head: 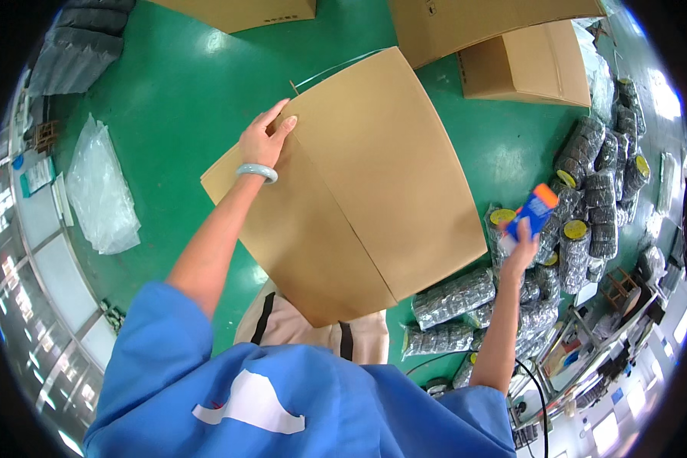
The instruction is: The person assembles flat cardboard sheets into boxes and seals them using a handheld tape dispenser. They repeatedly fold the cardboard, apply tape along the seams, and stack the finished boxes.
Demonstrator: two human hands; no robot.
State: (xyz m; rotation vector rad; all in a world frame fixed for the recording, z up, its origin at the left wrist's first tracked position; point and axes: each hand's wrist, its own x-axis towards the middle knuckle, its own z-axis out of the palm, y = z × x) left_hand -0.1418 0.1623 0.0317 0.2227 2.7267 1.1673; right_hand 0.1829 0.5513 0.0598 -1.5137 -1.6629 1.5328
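A brown cardboard box stands before me, its flaps lying flat and a straight seam running between them. My left hand grips its far left edge, thumb on top and fingers over the rim. The wrist above wears a pale bangle. Out to the right of the box, my right hand holds a blue and orange object, blurred, possibly a tape dispenser. A thin pale strip shows along the box's far edge; what it is I cannot tell.
Several plastic-wrapped dark rolls lie heaped on the right. More cardboard boxes stand beyond. On the green floor at left lies clear plastic sheeting, with wrapped dark bundles farther off. A black cable hangs at lower right.
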